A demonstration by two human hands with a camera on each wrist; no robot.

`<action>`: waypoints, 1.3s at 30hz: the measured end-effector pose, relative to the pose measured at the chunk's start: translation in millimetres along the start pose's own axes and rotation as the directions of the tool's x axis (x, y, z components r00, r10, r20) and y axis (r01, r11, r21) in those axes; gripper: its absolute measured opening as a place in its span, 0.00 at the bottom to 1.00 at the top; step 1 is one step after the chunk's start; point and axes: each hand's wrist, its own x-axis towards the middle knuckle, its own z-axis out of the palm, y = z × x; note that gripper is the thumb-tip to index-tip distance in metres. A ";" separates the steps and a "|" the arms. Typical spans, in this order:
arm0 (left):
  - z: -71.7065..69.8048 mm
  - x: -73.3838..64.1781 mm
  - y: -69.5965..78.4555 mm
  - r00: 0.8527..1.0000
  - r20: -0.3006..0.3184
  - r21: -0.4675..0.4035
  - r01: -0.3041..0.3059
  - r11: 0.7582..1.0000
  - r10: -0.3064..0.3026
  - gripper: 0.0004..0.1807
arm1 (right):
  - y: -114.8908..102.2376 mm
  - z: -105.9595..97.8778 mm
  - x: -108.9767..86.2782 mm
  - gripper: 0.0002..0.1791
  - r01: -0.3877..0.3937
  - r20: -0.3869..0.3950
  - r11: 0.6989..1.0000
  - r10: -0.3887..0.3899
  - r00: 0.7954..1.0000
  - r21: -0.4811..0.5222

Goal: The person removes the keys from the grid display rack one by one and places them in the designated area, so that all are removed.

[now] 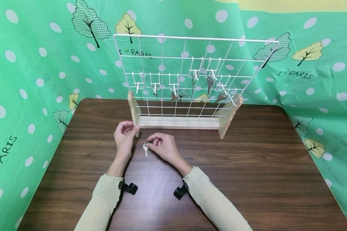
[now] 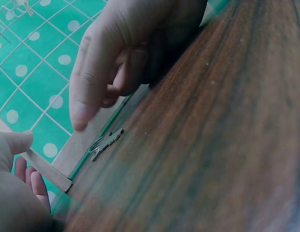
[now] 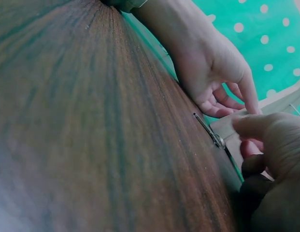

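Note:
My left hand (image 1: 124, 138) grips the wooden leg (image 1: 134, 110) at the left end of a white wire grid rack (image 1: 188, 119). Its thumb lies on one side of the wood and its fingers on the other. A silver key (image 1: 146, 150) on a small ring lies on the table before the rack. Over the ring is my right hand (image 1: 164, 147), thumb and index finger apart. In the left wrist view, a gap shows between the right fingertips and the key (image 2: 108, 143); the right wrist view also shows the key (image 3: 204, 124) lying on the tabletop.
White hooks (image 1: 173, 86) hang in a staggered row across the grid, and several carry keys (image 1: 210, 84). A second wooden leg (image 1: 229, 118) supports the rack's right end. Behind the brown table (image 1: 263, 173) hangs a green dotted cloth (image 1: 46, 57).

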 end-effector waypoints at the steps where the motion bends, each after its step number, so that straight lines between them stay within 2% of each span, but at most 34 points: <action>1: -0.4 0.0 0.1 1.000 -0.001 -0.001 0.000 1.000 0.000 0.17 | -0.2 0.7 0.3 0.08 0.001 -0.028 1.000 0.000 1.000 0.017; 7: -1.1 -0.3 1.0 1.000 0.005 0.001 0.001 1.000 -0.001 0.15 | -6.1 1.4 2.0 0.08 0.009 -0.179 0.992 0.014 0.984 0.128; 13: 0.3 0.0 -0.3 1.000 0.007 -0.003 -0.005 1.000 0.005 0.16 | -17.9 -4.6 2.3 0.08 0.055 -0.243 0.979 -0.006 0.970 0.196; 20: 2.1 -0.8 -0.3 1.000 0.009 0.001 -0.008 1.000 0.008 0.16 | -29.3 -14.0 2.4 0.11 0.130 -0.301 0.951 -0.041 0.953 0.282; 24: 0.3 -0.6 -0.6 1.000 -0.003 -0.001 -0.010 1.000 0.010 0.15 | -39.0 -18.6 5.5 0.13 0.179 -0.327 0.938 -0.076 0.942 0.297; 29: -2.5 0.0 -1.0 1.000 -0.007 0.005 -0.007 1.000 0.007 0.15 | -53.2 -24.2 11.7 0.14 0.214 -0.374 0.919 -0.080 0.924 0.332; 35: -2.7 1.0 -1.5 1.000 -0.002 -0.007 -0.004 1.000 0.004 0.16 | -66.0 -28.5 19.8 0.13 0.229 -0.432 0.924 -0.080 0.898 0.305; 39: -1.5 0.2 -1.5 1.000 0.006 -0.018 -0.003 1.000 0.003 0.16 | -72.4 -30.1 23.0 0.14 0.219 -0.462 0.923 -0.051 0.885 0.318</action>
